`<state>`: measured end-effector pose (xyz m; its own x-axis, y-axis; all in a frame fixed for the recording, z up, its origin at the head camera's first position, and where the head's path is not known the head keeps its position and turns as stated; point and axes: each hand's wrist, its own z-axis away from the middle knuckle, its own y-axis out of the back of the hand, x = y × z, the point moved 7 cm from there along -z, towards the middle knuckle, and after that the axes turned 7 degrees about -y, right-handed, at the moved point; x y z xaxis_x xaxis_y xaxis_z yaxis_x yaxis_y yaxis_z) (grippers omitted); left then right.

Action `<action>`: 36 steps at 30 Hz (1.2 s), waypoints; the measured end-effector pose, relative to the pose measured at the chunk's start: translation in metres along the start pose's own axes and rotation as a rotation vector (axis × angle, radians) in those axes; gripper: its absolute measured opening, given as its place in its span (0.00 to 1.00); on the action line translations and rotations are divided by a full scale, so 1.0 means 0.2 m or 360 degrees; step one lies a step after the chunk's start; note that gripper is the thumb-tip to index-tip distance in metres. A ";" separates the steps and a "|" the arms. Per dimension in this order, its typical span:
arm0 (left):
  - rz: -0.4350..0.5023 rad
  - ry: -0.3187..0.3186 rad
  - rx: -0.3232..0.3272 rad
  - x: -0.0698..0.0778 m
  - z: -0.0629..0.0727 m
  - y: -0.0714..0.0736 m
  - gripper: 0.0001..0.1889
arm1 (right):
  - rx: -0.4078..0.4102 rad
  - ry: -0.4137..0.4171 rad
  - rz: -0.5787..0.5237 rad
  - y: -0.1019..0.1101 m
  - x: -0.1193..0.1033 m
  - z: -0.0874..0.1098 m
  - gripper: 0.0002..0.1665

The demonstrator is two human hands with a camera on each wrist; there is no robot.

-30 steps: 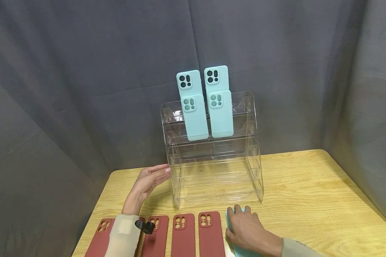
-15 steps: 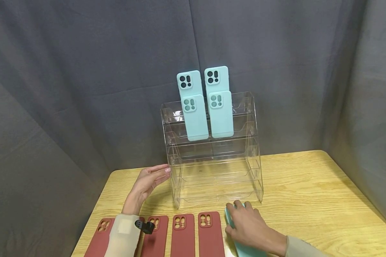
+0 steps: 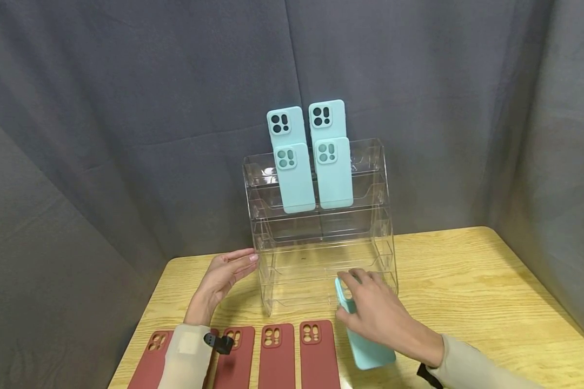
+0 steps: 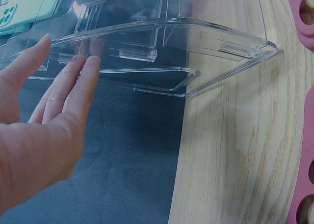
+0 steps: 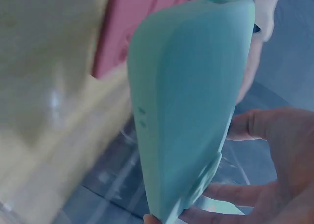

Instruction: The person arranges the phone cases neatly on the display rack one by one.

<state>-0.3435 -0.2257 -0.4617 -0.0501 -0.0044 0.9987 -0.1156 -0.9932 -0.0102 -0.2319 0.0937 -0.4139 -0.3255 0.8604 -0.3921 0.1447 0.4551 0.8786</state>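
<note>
Wood-grain desk (image 3: pixel 448 286), grey curtain (image 3: pixel 175 124). R grip (image 3: pixel 379 310) pinches mint phone case (image 3: pixel 365 348) over desk nr clear rack (image 3: pixel 321 244); L grip (image 3: pixel 224 274) straight-fingered at rack's side. Case prob. light, bendy; hold long edges.

Left hand (image 4: pixel 51 118): straight-fingered, at clear rack (image 4: pixel 138 54) | mint cases (image 4: pixel 41 5): upper left | reddish cases (image 4: pixel 308 130): right edge

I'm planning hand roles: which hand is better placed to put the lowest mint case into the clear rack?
Probably the right hand: it grips that mint case near the front of the clear rack. The left hand is at the rack's left side, holding no case.
</note>
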 end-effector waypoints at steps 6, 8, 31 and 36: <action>0.0012 0.0002 -0.0009 0.00 0.00 0.00 0.28 | 0.0289 0.0077 -0.0029 0.18 -0.06 -0.11 0.36; 0.0011 0.0003 -0.0005 0.00 0.00 0.00 0.28 | 0.0361 0.0066 -0.0049 0.24 -0.07 -0.15 0.37; -0.0001 0.0007 0.0005 0.00 0.00 0.00 0.27 | 0.1213 0.0293 0.0093 0.55 -0.15 -0.58 0.36; 0.0012 0.0008 0.0018 0.00 0.00 0.00 0.27 | 0.1254 0.0278 0.0146 0.52 -0.14 -0.67 0.37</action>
<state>-0.3440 -0.2255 -0.4623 -0.0561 -0.0112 0.9984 -0.1043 -0.9944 -0.0170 -0.3326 0.0869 -0.2755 -0.4121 0.8835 -0.2226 0.7721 0.4684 0.4295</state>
